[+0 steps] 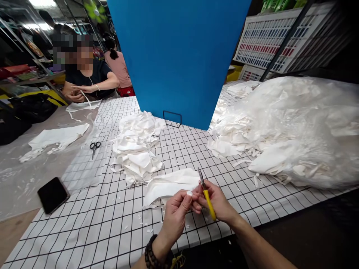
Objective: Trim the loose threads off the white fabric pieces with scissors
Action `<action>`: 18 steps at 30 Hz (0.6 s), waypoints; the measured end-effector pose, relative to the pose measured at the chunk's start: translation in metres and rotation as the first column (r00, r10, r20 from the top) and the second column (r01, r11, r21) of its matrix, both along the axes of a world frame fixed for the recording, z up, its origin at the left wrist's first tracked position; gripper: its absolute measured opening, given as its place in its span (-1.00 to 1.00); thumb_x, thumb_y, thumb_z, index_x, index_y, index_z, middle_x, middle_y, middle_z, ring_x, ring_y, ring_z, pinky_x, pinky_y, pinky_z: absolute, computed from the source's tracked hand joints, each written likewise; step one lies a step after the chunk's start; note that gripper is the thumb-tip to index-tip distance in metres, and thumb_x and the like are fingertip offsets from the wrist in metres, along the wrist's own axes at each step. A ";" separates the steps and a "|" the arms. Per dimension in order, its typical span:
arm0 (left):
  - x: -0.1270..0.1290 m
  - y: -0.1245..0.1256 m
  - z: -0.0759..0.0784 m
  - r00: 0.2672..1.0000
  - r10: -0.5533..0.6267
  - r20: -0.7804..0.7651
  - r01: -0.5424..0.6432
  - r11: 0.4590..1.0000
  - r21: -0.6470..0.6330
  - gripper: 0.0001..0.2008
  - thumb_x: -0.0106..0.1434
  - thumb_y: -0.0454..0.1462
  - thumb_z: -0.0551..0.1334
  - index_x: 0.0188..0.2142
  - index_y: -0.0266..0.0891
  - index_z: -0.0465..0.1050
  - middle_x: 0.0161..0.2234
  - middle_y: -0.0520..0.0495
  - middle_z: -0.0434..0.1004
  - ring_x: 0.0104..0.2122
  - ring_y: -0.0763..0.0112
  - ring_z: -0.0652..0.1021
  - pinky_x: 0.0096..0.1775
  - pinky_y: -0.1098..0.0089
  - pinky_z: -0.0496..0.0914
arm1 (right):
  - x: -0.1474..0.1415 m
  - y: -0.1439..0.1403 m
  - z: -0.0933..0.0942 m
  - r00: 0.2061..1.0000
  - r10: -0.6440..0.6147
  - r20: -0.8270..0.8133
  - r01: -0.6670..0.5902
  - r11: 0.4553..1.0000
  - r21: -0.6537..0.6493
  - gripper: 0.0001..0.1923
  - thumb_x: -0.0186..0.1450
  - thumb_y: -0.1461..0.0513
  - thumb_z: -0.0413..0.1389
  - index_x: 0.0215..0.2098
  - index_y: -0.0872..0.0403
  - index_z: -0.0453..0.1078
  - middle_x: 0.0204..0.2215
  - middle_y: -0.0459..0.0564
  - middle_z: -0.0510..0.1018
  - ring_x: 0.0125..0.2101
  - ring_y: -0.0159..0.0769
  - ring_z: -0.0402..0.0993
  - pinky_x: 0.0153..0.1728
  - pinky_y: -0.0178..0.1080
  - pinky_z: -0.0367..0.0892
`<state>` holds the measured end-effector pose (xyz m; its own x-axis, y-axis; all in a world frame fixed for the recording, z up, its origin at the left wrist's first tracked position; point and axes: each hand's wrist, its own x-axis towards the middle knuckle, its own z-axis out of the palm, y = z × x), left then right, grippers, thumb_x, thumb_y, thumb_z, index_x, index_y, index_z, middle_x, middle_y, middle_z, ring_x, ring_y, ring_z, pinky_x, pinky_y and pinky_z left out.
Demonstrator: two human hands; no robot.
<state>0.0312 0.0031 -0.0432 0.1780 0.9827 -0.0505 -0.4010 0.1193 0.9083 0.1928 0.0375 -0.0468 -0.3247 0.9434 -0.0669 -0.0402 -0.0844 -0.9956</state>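
My left hand (175, 215) pinches the edge of a white fabric piece (168, 185) that lies on the black-and-white grid tablecloth (106, 224). My right hand (217, 201) grips yellow-handled thread snips (206, 194), blades pointing up and away, right beside the pinched edge. Both hands meet near the table's front edge. A dark bead bracelet sits on my left wrist.
A stack of white fabric pieces (137, 147) lies ahead left, a large heap in clear plastic (294, 130) at right. A blue board (179, 56) stands behind. Black scissors (94, 147) and a phone (53, 194) lie left. A seated person (86, 76) handles fabric at far left.
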 end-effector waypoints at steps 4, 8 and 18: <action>-0.002 0.003 -0.001 0.985 0.065 -0.159 -0.054 0.996 0.078 -0.78 0.36 -0.22 0.14 -0.29 -0.29 0.50 -0.42 -0.03 0.47 -0.41 0.41 0.54 -0.27 0.37 0.43 | 0.029 -0.004 0.028 0.886 -0.002 0.463 -0.060 0.991 0.118 -0.69 0.11 0.10 0.29 -0.34 0.02 0.27 -0.48 -0.17 0.38 -0.48 -0.37 0.28 -0.47 -0.31 0.21; -0.005 0.004 0.003 0.950 0.077 -0.304 -0.021 0.983 0.181 -0.80 0.37 -0.24 0.13 -0.31 -0.27 0.48 -0.44 0.00 0.42 -0.42 0.43 0.52 -0.29 0.40 0.41 | 0.040 -0.012 0.050 0.680 -0.001 0.733 -0.207 0.959 0.193 -0.59 0.05 0.00 0.31 -0.37 0.02 0.24 -0.43 -0.13 0.41 -0.43 -0.31 0.30 -0.42 -0.28 0.20; -0.011 0.004 0.006 0.903 0.039 -0.428 0.086 0.959 0.271 -0.79 0.39 -0.28 0.08 -0.32 -0.24 0.45 -0.44 0.00 0.39 -0.43 0.44 0.50 -0.31 0.42 0.37 | 0.027 -0.014 0.061 0.562 -0.068 0.824 -0.272 0.926 0.261 -0.69 0.11 0.07 0.23 -0.40 0.02 0.21 -0.42 -0.10 0.41 -0.42 -0.29 0.31 -0.41 -0.28 0.16</action>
<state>0.0203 0.0071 -0.0371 0.2244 0.9635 0.1461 0.0306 -0.1568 0.9872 0.2199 0.0234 0.0140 -0.3866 0.9206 -0.0546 0.7779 0.2937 -0.5556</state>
